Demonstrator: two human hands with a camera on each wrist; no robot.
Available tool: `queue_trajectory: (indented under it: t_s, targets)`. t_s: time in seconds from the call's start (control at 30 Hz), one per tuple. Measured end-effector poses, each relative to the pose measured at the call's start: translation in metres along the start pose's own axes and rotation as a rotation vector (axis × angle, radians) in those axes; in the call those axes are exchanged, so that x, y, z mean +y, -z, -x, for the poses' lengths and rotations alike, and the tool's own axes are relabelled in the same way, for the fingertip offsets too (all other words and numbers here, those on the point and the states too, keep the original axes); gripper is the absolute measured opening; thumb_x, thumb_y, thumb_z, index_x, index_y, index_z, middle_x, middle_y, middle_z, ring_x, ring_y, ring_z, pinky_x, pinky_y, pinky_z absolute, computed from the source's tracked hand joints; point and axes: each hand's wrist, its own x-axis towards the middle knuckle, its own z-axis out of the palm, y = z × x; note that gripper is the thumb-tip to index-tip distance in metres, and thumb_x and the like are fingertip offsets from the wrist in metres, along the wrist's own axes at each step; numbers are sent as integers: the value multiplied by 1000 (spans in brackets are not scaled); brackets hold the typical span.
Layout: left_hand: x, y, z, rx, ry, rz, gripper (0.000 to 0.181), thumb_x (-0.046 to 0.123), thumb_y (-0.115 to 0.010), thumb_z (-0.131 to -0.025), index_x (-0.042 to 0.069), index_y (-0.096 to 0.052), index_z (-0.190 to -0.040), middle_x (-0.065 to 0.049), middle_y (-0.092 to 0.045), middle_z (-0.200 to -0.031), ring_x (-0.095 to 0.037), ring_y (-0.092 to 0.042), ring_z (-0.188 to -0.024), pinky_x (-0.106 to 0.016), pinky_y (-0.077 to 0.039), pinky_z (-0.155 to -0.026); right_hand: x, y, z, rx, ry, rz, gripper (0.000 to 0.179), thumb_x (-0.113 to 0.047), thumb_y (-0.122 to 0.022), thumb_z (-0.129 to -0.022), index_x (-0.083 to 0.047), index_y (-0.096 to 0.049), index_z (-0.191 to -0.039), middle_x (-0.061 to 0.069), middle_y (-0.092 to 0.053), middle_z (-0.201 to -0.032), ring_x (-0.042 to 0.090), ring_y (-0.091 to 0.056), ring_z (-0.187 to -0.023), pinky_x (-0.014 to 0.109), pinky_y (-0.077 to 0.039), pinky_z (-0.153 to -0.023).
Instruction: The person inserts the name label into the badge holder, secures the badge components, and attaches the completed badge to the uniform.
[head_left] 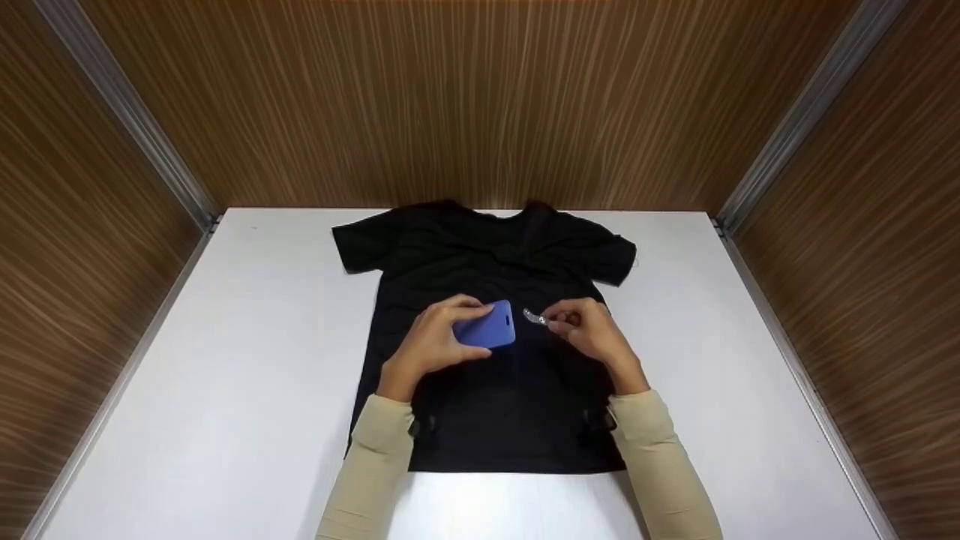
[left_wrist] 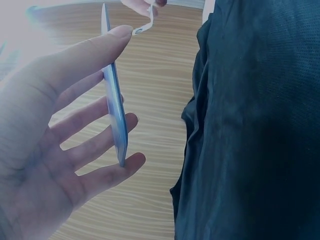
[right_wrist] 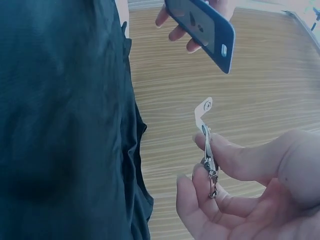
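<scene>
My left hand (head_left: 435,337) grips a blue card holder (head_left: 486,327) by its edges, thumb on the near side and fingers on the far side. A small slot shows at the holder's right end, which faces my other hand. In the left wrist view the card holder (left_wrist: 116,110) appears nearly edge-on. My right hand (head_left: 596,334) pinches a badge clip (right_wrist: 209,162) between thumb and fingers. Its clear strap (head_left: 533,317) with a snap button sticks out toward the card holder, a short gap apart. Both hands are above a black T-shirt (head_left: 517,420).
The T-shirt lies spread on a white table (head_left: 247,360), neck toward the back and sleeves out to the sides. Wood-grain panels (head_left: 465,105) with metal corner strips (head_left: 810,112) enclose the table at the back, left and right.
</scene>
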Motion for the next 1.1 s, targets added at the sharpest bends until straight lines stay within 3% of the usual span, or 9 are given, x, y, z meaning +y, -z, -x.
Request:
queue_trajectory:
  t_s: [0.3, 0.7, 1.1]
  targets:
    - [1, 1, 0, 2, -6, 8, 69, 27, -94, -75, 25, -67, -138, -6, -67, -134, -26, -64, -121, -47, -53, -102, -8, 3, 2, 10, 30, 13, 13, 2, -72, -91, -5, -80, -99, 13, -74, -92, 12, -56, -71, 22, -46, -65]
    - [2, 1, -1, 8, -11, 26, 69, 28, -94, -74, 24, -68, -138, -6, -67, -133, -24, -63, -120, -45, -53, -103, -14, -1, 2, 27, 88, 4, 14, 2, -75, -89, -6, -81, -99, 10, -72, -87, 11, -53, -70, 22, -44, -65]
    - [3, 1, -1, 3, -28, 49, 68, 26, -94, -75, 23, -68, -138, -7, -67, -133, -26, -63, -121, -45, -52, -104, -18, -3, 2, -6, 109, 2, 13, 0, -75, -90, -8, -81, -99, 10, -74, -92, 11, -55, -72, 22, -46, -67]
